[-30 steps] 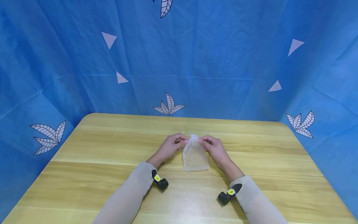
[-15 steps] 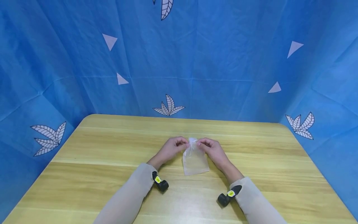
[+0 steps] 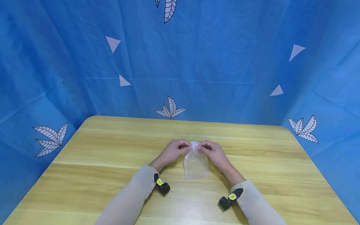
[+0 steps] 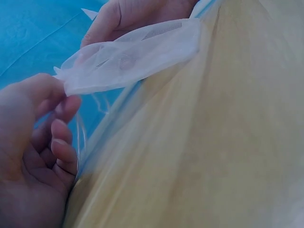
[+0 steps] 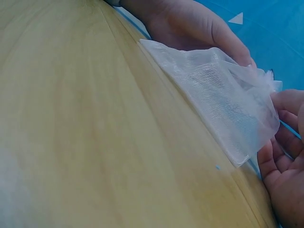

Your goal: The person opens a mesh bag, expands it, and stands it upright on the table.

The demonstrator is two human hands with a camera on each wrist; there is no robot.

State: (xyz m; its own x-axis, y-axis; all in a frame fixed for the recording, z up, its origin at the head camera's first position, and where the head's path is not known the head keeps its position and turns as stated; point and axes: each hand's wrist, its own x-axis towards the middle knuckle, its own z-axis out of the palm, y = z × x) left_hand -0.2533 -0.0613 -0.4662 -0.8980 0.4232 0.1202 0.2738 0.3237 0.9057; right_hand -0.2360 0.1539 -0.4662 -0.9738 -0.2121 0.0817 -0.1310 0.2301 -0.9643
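A small sheer white drawstring pouch (image 3: 197,167) hangs between the two hands near the middle of the table in the head view, its neck gathered into pleats. My left hand (image 3: 172,152) pinches the left side of the gathered neck between thumb and index finger. On the opposite side, my right hand (image 3: 216,153) pinches the neck in the same way. Thin pale cords (image 4: 81,133) dangle beside the left fingers in the left wrist view. Through the mesh (image 5: 213,95) in the right wrist view, no contents show.
The wood-grain table (image 3: 112,187) spreads out around both forearms. Behind it and at the sides hangs a blue curtain (image 3: 225,62) with leaf and triangle prints. A small black camera sits on each wrist, the left (image 3: 164,188) and the right (image 3: 224,203).
Both hands have come slightly nearer the body with the pouch, and its lower edge has tilted. The fingertips shift a little along the neck. The head view has tipped up slightly.
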